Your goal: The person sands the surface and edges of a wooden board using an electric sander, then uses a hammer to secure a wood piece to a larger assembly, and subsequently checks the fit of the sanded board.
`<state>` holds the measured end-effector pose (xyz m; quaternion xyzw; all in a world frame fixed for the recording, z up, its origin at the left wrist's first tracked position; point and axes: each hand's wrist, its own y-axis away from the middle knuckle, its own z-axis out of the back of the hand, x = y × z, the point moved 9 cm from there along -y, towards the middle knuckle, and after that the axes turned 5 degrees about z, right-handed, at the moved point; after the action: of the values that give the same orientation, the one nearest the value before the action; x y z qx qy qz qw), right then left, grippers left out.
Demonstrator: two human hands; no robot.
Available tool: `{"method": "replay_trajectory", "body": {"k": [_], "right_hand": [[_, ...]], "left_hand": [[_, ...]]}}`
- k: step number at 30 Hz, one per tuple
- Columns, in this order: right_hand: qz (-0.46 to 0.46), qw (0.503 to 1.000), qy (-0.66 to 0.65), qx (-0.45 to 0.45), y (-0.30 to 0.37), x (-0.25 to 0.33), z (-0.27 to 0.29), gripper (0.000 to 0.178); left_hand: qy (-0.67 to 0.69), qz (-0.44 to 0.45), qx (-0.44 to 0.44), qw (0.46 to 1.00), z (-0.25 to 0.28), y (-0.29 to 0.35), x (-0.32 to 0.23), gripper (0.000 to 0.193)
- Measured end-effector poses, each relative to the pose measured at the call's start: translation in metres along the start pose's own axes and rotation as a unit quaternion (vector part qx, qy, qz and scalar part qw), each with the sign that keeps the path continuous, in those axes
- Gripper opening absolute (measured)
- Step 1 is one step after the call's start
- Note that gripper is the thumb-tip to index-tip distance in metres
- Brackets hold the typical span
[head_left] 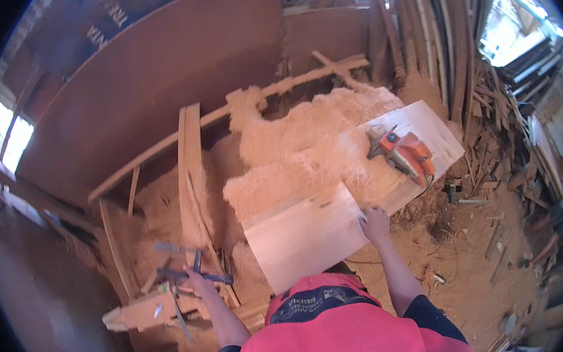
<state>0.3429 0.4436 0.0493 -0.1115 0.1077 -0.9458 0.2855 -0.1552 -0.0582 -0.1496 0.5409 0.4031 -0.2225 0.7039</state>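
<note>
A pale wide wooden board lies at a slant in front of me. My right hand is closed on its right edge. At the lower left, my left hand has its fingers curled at a dark T-shaped hand tool above a wooden bench end; blur hides the tool's exact kind. Beyond my right hand, an orange electric hand planer rests on a second pale board.
Heaped wood shavings cover the middle of the work area. A long timber runs beside them on the left. Brown sheet panels stand behind. Offcuts are piled at the right, and a cable trails from the planer.
</note>
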Motion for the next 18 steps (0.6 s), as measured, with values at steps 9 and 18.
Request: {"method": "replay_trajectory", "body": {"k": [9,18], "right_hand": [[0.164,0.833,-0.463,0.256,-0.056,0.261,0.021,0.055],[0.201,0.735,-0.543,0.353,-0.041,0.378,0.024,0.059]], "left_hand": [[-0.073,-0.215,0.246,0.942,-0.029,0.176,-0.101,0.028],[-0.163,-0.296,0.351,0.873,-0.036,0.215,-0.123,0.019]]}}
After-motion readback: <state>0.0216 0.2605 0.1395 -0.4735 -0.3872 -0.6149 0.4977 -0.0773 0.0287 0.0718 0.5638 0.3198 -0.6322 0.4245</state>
